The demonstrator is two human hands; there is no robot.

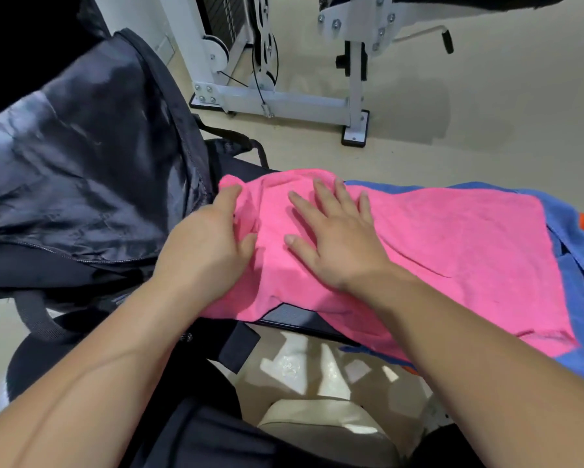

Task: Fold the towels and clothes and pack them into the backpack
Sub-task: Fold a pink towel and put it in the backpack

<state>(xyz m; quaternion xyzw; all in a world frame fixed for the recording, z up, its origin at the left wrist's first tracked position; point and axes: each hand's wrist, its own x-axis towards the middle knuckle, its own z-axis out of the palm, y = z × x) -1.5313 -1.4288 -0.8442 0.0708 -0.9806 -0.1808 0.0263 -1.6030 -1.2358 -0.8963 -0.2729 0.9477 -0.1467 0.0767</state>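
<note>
Mid-fold on the pink towel [435,238], lying over a blue towel [581,298] just beside the open backpack [81,146] — my right hand [337,244] presses it flat, fingers spread, my left hand [202,241] grips its edge. Next, I reckon: fold it smaller, then feed it in.

The pink towel [435,238], pinched by the left hand [206,244] and pressed under the flat right hand [334,241], is fuzzy, matt terry cloth. Right of the grip, the blue towel [581,298] beneath it has the same soft nap. Left of the grip, the backpack [81,157] is thin dark synthetic cloth, creased, with a faint sheen; its strap [34,315] is coarse matt webbing. Beyond the grip, the frame [283,103] is smooth white-painted metal with bright bolts, on a smooth matt floor [486,113].
</note>
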